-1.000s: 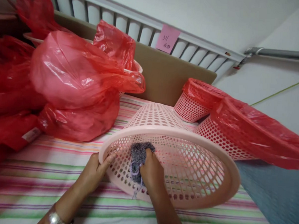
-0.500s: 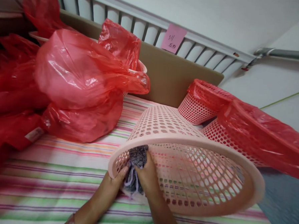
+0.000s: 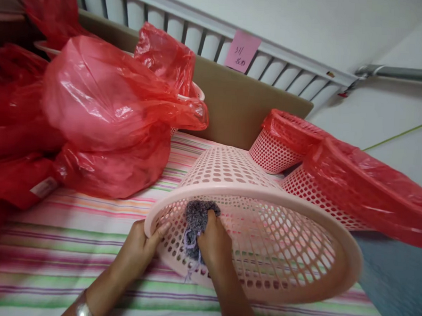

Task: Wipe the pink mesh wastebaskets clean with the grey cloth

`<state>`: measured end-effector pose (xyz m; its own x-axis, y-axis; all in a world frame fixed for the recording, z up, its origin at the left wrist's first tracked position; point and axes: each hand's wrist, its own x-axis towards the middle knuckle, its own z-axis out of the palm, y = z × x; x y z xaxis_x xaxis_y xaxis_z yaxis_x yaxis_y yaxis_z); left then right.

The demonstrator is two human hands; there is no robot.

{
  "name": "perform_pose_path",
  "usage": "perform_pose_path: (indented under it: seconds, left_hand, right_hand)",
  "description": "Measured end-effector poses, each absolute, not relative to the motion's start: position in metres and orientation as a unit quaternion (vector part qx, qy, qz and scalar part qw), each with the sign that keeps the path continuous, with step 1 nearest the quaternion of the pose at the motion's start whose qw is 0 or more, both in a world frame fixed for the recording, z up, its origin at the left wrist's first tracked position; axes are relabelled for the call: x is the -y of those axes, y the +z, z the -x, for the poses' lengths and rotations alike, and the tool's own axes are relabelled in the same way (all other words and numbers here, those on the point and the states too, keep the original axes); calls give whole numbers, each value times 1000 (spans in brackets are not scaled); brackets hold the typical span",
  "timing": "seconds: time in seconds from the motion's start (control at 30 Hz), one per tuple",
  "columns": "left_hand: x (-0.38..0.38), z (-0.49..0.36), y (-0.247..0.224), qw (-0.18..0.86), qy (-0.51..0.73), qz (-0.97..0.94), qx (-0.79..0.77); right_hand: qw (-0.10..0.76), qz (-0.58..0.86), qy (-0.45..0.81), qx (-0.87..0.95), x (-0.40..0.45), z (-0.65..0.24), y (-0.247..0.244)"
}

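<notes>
A pale pink perforated plastic basket [image 3: 244, 190] lies on its side on the striped sheet, its mouth facing me. At the left of its rim, my left hand [image 3: 141, 241] is closed, thumb inside and fingers outside. Inside the mouth, my right hand [image 3: 215, 241] grips a dark grey speckled cloth [image 3: 198, 216] with thin lilac ties hanging from it. The cloth is bunched against the basket's inner left wall. Some fingers of both hands are hidden.
Large red plastic bags [image 3: 104, 100] fill the left side. Two more pink baskets, one nearer [image 3: 297, 186] and one farther [image 3: 275, 149], stand at the right with red bags over their rims. Behind runs a brown board [image 3: 228, 104] before white rails. A pink note [image 3: 242, 51] hangs there.
My left hand has let go of the cloth and moved left to the basket's rim. My right hand has carried the cloth slightly right and deeper inside the basket.
</notes>
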<state>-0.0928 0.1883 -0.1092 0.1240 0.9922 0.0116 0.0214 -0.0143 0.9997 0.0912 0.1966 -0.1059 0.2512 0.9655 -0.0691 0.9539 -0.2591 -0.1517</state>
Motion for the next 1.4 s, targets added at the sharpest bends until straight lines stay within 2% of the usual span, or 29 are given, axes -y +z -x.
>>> perform_pose_path:
  seconds: [0.3,0.47,0.6,0.67,0.73,0.9,0.97,1.07,1.27,1.4]
  left_hand:
    - [-177,67,-123,651,458,-458,-396]
    - [-173,65,-127,641,464,-438,-426]
    - [-176,67,-128,621,511,-425,-416]
    - [-180,70,-125,601,526,-425,-425]
    - [-184,75,-120,582,529,-438,-435]
    - [-188,94,-109,541,508,-481,-467]
    - [-187,99,-106,520,496,-504,-479]
    - [-183,97,-106,522,480,-511,-485]
    - [-177,67,-120,637,498,-428,-402]
    - [-174,60,-122,630,508,-419,-412]
  right_hand:
    - [165,773,146,595,-203,-94,-119]
    - [254,754,208,569,-201,-84,-114]
    - [380,657,331,561,-192,-62,-111]
    - [407,604,371,576,-187,-56,-108]
    - [373,603,360,607,-186,-56,-105]
    - [99,752,155,634,-189,-75,-102]
    - [49,772,103,625,-191,-80,-104]
    - [60,771,96,627,-194,-82,-108]
    - [115,772,141,609,-200,-84,-114]
    - [185,762,188,591,-199,-80,-115]
